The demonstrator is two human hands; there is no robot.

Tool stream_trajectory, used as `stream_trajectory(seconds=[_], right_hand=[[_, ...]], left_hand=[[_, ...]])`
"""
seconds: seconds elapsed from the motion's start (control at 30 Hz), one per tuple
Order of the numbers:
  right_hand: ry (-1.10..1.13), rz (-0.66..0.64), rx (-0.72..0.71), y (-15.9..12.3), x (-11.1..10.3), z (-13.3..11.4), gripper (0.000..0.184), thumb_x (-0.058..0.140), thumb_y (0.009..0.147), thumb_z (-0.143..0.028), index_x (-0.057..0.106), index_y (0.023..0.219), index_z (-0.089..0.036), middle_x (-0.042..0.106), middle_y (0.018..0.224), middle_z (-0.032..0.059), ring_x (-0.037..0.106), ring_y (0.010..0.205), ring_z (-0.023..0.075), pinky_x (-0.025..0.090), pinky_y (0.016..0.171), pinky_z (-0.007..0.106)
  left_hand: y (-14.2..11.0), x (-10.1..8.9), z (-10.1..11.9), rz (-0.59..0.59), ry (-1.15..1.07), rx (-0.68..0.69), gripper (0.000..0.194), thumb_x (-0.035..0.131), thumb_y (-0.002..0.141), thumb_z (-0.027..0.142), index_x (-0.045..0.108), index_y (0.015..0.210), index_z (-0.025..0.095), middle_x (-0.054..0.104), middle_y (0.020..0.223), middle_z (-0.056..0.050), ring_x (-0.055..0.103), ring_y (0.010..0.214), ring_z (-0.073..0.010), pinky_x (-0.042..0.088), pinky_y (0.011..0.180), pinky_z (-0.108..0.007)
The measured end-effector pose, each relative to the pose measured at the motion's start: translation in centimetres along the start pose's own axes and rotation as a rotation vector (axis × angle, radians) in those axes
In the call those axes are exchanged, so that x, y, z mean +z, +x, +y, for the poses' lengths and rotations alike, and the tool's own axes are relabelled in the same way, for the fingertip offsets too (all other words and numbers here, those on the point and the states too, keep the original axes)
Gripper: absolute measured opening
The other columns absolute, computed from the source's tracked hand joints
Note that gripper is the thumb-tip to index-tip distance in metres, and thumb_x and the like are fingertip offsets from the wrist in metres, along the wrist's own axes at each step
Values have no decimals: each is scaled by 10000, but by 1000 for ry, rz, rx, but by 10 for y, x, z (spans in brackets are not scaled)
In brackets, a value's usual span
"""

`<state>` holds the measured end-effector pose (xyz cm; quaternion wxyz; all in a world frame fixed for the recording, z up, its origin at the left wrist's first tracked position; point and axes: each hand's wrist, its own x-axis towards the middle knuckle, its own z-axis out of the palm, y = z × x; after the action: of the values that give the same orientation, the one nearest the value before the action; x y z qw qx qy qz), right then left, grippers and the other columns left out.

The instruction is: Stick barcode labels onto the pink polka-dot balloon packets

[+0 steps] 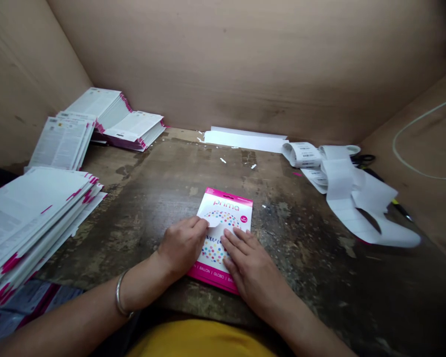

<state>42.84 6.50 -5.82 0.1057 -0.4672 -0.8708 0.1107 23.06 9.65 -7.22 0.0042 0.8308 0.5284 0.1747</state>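
- Pink-and-white balloon packet point(226, 208) lies flat beneath both hands, we find.
- Left hand point(182, 245) pinches a white label point(214, 221) on the packet.
- Right hand point(247, 267) rests spread on the packet.
- Barcode label roll point(302, 154) lies right of the packet; leaflet stacks point(33, 218) left.

Room across the tabletop point(305, 267), label strip point(351, 198) blocking right, leaflet stacks point(29, 223) blocking left

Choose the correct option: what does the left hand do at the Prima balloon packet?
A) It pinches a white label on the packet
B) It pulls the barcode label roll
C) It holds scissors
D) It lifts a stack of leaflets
A: the left hand pinches a white label on the Prima balloon packet.
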Motion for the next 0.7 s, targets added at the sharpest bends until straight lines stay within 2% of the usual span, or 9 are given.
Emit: stream_trajectory(seconds=[0.27,0.4,0.5,0.6,0.67,0.7], right_hand=[[-31,46,3,3,6,-3,383,428,894,-208,530,1263,-180,492,1342,14,431,1216,290,341,1043,528],[2,76,22,3,9,-5,442,443,876,-194,461,1311,-117,531,1299,87,449,1182,284,368,1026,497],[37,81,6,5,11,-1,521,453,873,-212,365,1368,-79,439,1374,136,402,1224,273,363,1036,443],[28,48,-21,9,11,4,484,449,880,-230,404,1357,-161,354,1439,92,401,1223,281,340,1037,461],[27,45,-9,8,7,1,437,446,882,-237,456,1317,-200,429,1396,59,441,1181,265,343,1027,450],[25,59,-10,6,5,-4,425,444,882,-239,465,1305,-202,472,1363,50,457,1163,247,340,1028,430]], left_hand=[[-2,2,-3,-16,-24,160,158,454,875,159,612,865,159,645,821,-47,584,783,-182,468,699,-283],[-1,1,-1,14,-16,231,183,457,891,218,623,857,149,661,863,-67,608,811,-189,505,731,-305],[0,-2,0,-9,11,269,203,461,895,263,629,890,148,672,947,-84,627,861,-203,523,776,-336],[-7,-4,-3,-52,15,292,226,443,899,256,611,998,143,658,1068,-95,621,964,-206,513,853,-342],[-18,-4,-4,-10,22,300,289,416,908,274,576,1090,117,640,1122,-117,602,1032,-216,503,887,-346],[-23,-3,-4,47,18,309,329,402,913,293,554,1131,100,635,1131,-131,597,1046,-223,506,883,-346]])
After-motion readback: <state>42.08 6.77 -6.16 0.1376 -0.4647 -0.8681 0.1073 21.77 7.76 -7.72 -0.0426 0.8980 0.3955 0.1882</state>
